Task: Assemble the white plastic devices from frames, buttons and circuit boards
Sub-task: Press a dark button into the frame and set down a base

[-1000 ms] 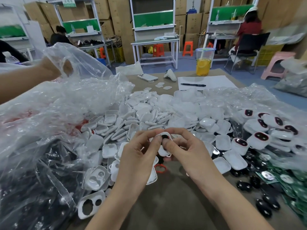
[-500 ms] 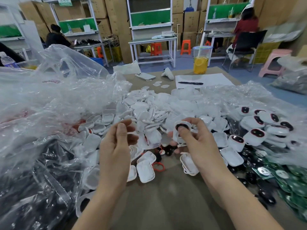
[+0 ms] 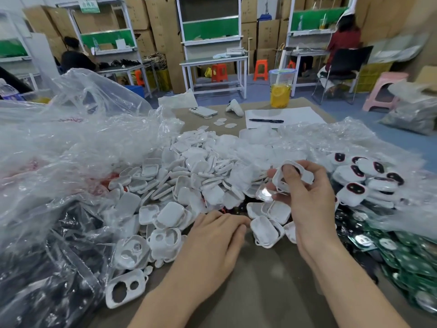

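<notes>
My right hand [image 3: 307, 200] holds a white plastic frame [image 3: 292, 175] up above the pile, thumb pressed into its opening. My left hand [image 3: 212, 242] lies flat and low on the table, fingertips reaching into the near edge of the heap of white shells [image 3: 189, 176]; what the fingertips touch is hidden. Several empty frames with two holes [image 3: 125, 290] lie at the near left. Assembled white devices with dark red-rimmed buttons [image 3: 354, 189] are heaped at the right. Green circuit boards [image 3: 413, 254] lie at the near right.
Crumpled clear plastic bags [image 3: 71, 162] bulk up on the left and behind the pile. A bag of black parts [image 3: 47, 268] sits at the near left. Far on the table stand a drink cup [image 3: 280, 91], a phone [image 3: 203, 111], and paper with a pen [image 3: 266, 120].
My hands have parted: the right one carried the frame up and to the right, while the left one dropped to the table and reached into the edge of the pile.
</notes>
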`<state>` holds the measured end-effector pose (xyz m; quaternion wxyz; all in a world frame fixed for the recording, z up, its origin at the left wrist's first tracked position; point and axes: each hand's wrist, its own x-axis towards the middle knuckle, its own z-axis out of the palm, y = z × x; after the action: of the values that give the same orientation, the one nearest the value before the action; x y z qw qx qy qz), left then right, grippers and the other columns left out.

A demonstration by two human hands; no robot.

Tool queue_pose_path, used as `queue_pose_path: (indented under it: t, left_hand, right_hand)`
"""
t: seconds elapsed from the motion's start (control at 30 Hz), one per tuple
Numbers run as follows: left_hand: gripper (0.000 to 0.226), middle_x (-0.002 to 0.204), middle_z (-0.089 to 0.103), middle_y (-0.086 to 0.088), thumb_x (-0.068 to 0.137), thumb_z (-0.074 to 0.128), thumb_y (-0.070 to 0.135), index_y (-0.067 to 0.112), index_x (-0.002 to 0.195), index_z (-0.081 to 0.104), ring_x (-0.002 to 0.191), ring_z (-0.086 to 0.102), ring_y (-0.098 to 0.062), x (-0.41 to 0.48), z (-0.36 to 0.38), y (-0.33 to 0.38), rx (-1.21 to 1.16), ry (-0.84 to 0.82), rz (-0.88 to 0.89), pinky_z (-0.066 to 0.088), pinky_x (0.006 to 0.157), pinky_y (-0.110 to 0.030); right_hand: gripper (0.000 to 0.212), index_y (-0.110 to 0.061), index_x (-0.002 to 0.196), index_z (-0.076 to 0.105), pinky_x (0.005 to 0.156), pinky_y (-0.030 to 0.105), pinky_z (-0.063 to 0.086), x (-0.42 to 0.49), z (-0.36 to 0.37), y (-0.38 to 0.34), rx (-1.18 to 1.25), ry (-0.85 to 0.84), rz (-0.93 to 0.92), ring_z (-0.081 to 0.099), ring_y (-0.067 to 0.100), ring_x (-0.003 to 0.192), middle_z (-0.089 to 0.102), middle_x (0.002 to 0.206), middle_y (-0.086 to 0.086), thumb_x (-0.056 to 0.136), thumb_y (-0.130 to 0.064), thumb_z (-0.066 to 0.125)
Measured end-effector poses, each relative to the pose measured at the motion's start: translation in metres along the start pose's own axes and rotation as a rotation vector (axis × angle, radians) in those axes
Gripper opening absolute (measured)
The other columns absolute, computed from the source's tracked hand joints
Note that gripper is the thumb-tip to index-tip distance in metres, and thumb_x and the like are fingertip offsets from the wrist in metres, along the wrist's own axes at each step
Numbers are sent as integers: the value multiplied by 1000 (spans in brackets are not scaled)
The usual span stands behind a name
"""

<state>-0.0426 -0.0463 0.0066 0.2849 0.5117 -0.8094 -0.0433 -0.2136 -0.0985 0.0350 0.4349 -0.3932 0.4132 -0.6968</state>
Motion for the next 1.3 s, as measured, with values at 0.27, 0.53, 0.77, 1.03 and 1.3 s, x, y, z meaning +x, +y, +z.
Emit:
queue_pose_path:
  t: [0.27, 0.53, 0.77, 1.03, 1.3]
  left_hand:
    - [17, 104, 63, 7, 91, 69, 11, 22, 104, 73, 96, 57, -18, 4, -3, -16, 154, 262, -181, 35, 87, -29]
    - [27, 103, 63, 10, 93, 48, 23, 24, 110, 69, 93, 58, -17, 4, 4, -6, 213, 198, 37, 41, 83, -33]
    - [27, 109, 69, 5, 96, 60, 23, 20, 122, 67, 99, 63, -23, 6, 9, -5, 311, 100, -57, 51, 84, -39]
    - [11, 94, 67, -1, 91, 71, 15, 16, 101, 73, 88, 62, -29, 10, 7, -13, 422, 97, -169, 50, 76, -41]
    - [15, 82, 66, -2, 82, 81, 13, 15, 94, 72, 78, 63, -30, 9, 8, -18, 485, 145, -89, 50, 72, -41]
  right_hand:
    - [10, -17, 102, 51, 53, 20, 53, -8, 5, 6, -56, -109, 42, 75, 18, 71, 78, 82, 0, 100, -13, 60]
    - [11, -15, 101, 57, 63, 24, 58, -4, -2, 5, 87, -106, 130, 76, 25, 76, 78, 90, 8, 96, -16, 66]
    - [11, -19, 98, 57, 62, 21, 55, -1, -1, 7, 106, -99, 114, 75, 21, 72, 78, 89, 7, 95, -16, 67]
    - [13, -13, 102, 56, 62, 25, 57, -2, 2, 11, 120, -152, 184, 76, 24, 76, 78, 90, 6, 95, -13, 67]
    - [14, -11, 92, 63, 65, 28, 59, -4, 5, 18, 68, -271, 291, 70, 15, 75, 69, 80, 0, 87, -13, 76]
